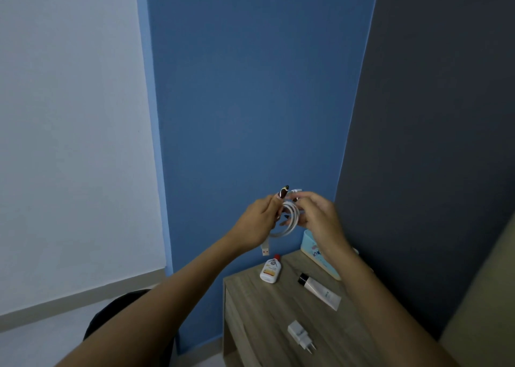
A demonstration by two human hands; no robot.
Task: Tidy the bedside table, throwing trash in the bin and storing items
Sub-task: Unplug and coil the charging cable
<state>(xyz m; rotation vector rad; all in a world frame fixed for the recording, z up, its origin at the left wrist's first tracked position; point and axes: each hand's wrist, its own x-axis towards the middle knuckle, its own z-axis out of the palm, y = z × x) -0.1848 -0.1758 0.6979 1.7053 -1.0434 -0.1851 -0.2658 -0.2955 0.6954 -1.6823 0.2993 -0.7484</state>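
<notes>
A coiled white USB cable point(289, 221) hangs in the air above the wooden bedside table point(250, 311), its USB plug dangling below the coil. My left hand point(257, 221) grips the coil from the left. My right hand point(320, 216) pinches the cable's upper end from the right. On the table lie a small white bottle with a red cap point(270, 270), a white tube with a black cap point(320, 291) and a white charger plug point(301, 336).
A light blue box point(312, 248) stands at the table's back, partly hidden by my right arm. A dark bin point(117, 319) sits on the floor left of the table, mostly behind my left arm. Blue and dark grey walls close the corner.
</notes>
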